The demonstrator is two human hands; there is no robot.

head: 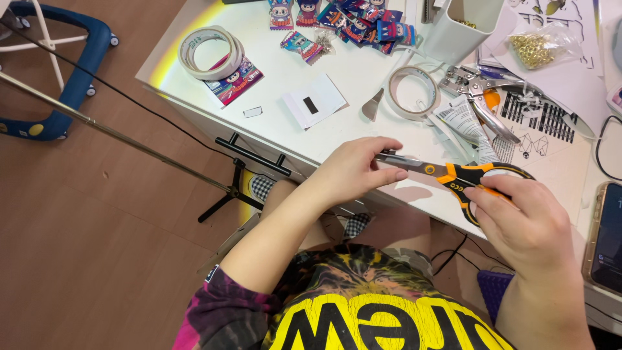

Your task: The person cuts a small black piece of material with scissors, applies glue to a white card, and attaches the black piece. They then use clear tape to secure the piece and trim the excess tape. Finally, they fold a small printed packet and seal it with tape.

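1. Two hands over the near edge of the white counter (363, 84), seen from the head view: right hand (528, 223) closed through the handles of orange-black scissors (453, 175).
2. Left hand (356, 170) pinching the blades, seemingly steadying something small, hidden there.
3. Tape roll (414, 93) lying far behind.

Scissors (453, 175) blades partly hidden behind left hand (353, 172); phone (606, 236) cut off at right edge; bagged brass bits (534, 48) too small to tell.
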